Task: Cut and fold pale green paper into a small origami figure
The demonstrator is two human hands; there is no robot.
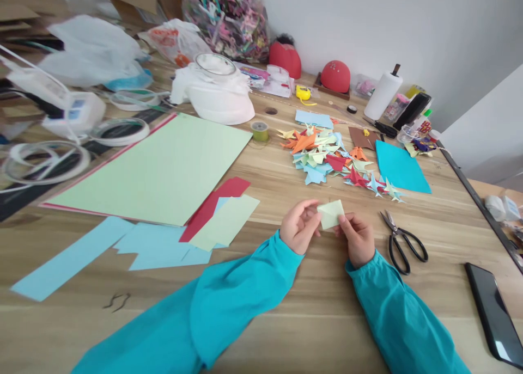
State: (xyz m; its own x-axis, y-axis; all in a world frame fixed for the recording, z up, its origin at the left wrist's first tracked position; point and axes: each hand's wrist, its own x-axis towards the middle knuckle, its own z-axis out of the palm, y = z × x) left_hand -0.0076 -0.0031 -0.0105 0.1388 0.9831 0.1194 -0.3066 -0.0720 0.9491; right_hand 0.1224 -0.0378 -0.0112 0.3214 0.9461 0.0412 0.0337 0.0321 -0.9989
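Note:
Between my two hands is a small folded square of pale green paper [331,214], held just above the wooden table. My left hand [300,225] pinches its left edge between thumb and fingers. On the opposite edge, my right hand [358,237] grips it with the thumb in front and the fingers behind. Beyond the hands lies a heap of folded paper cranes [321,155] in orange, red, blue and pale green. A pair of black-handled scissors [402,242] rests partly spread to the right of my right hand.
Large pale green sheets [159,170] lie at left, with blue paper strips [73,257] and a red piece [229,191] nearby. A phone [492,311] is at the right. Behind stand a thread spool [260,132], a yellow tape measure [303,93] and a teal sheet [402,167].

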